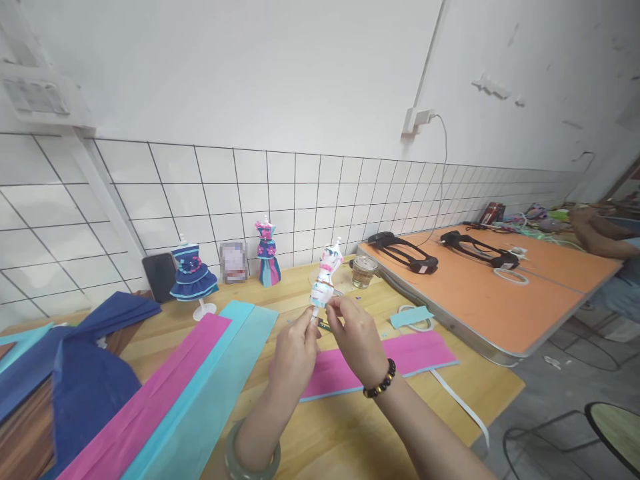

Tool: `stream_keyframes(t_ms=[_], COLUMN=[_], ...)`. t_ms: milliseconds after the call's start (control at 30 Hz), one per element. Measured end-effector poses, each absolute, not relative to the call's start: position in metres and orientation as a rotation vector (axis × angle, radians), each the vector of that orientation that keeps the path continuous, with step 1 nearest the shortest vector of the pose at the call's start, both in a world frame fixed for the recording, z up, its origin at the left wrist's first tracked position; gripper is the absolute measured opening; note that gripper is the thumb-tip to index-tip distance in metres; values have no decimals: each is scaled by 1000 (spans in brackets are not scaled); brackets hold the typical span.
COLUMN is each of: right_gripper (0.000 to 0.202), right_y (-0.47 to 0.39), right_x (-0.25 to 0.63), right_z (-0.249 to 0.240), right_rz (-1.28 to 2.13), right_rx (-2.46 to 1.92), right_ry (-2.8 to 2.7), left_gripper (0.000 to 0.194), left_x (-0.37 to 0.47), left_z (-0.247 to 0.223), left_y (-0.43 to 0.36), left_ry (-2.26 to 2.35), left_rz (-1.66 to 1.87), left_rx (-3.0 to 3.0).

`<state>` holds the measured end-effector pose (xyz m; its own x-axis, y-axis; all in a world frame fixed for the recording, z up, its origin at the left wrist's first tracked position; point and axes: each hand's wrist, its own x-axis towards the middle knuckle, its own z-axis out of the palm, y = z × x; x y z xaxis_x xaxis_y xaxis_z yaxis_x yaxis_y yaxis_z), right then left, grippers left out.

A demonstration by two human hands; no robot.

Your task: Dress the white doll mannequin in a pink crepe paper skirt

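Note:
A small white dress form point(324, 280) with pink and blue patches is held upright over the wooden table. My left hand point(296, 347) is closed round its thin stem below the body. The fingers of my right hand point(354, 327) are pinched together at the form's lower right edge. Beneath my hands lies a pink strip point(420, 355) with a light blue border. Behind, a mini form in a tiered blue dress point(194, 275) stands at the left, and another in a pink and blue gown point(269, 257) stands near the tiled wall.
Pink fabric point(165, 380), light blue fabric point(213, 380) and navy fabric point(93, 373) cover the left side. A glass point(364, 272) stands behind my right hand. Black frames point(405, 253) lie on the orange table point(490, 307). A person's arm point(600, 233) shows far right.

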<state>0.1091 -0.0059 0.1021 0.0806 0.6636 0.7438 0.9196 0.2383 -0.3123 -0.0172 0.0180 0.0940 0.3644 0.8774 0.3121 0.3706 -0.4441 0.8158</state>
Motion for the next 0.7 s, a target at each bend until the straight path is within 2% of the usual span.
stream_keyframes(t_ms=[700], right_gripper=[17], right_y=[-4], right_x=[108], right_z=[99], right_rz=[-463], right_rx=[-1505], right_ry=[-1726], left_gripper=[31], left_x=[-16], left_z=[92], left_y=[19], left_ry=[1152], left_rz=[1004], left_rx=[2108])
